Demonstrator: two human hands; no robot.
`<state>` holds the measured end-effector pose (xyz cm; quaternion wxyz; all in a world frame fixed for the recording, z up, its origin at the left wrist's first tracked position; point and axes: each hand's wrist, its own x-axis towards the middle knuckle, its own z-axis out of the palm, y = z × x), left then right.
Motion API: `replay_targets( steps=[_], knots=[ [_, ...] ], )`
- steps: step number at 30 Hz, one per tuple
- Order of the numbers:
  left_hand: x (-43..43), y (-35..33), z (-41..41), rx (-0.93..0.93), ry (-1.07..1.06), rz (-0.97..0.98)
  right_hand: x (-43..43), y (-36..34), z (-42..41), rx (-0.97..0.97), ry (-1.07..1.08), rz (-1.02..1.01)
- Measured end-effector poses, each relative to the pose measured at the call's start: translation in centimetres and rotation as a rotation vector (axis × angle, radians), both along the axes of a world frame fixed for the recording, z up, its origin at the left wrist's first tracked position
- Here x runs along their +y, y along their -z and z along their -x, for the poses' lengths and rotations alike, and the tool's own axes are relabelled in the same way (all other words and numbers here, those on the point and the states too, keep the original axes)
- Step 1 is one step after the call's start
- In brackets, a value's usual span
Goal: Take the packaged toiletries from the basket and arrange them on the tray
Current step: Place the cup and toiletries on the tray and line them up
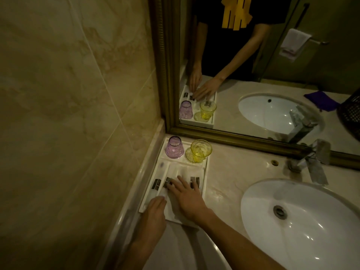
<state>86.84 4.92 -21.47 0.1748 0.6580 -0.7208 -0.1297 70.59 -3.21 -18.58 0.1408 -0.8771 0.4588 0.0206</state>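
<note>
A white tray (pixel 206 167) lies on the counter in the left corner, against the wall and the mirror. Several white packaged toiletries with dark labels lie side by side in its near part: one at the left (pixel 155 187), one in the middle (pixel 168 182), one at the right (pixel 194 181). My right hand (pixel 188 197) rests flat on the middle packets, fingers spread. My left hand (pixel 155 208) sits at the tray's near left corner, fingertips on the end of a packet. The dark basket (pixel 350 115) appears only in the mirror, far right.
A purple cup (pixel 174 147) stands upside down and a yellow cup (pixel 200 151) upright at the tray's far end. A white sink (pixel 300 217) fills the right side, with a chrome tap (pixel 315 160) behind it. A framed mirror (pixel 253 71) rises behind the counter.
</note>
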Motion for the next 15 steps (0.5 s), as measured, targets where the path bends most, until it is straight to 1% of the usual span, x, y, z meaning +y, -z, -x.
replay_targets(
  steps=[3, 7, 11, 13, 15],
  knots=[
    [0.3, 0.0, 0.1, 0.018, 0.031, -0.006, -0.8, -0.1, -0.3, 0.098, -0.069, -0.015],
    [-0.1, 1.0, 0.0, 0.135, -0.011, -0.035, -1.6, 0.2, -0.9, 0.165, -0.025, -0.041],
    [0.4, -1.4, 1.1, 0.181, -0.042, -0.096, -2.0, 0.6, -1.4, 0.182, 0.001, -0.053],
    [0.2, -1.6, 1.2, 0.110, 0.016, -0.084, -2.0, 0.2, -1.5, 0.180, 0.002, -0.072],
    [-0.2, -2.0, 1.2, 0.035, 0.018, -0.078, -1.8, -0.2, -1.3, 0.118, 0.040, -0.070]
  ],
)
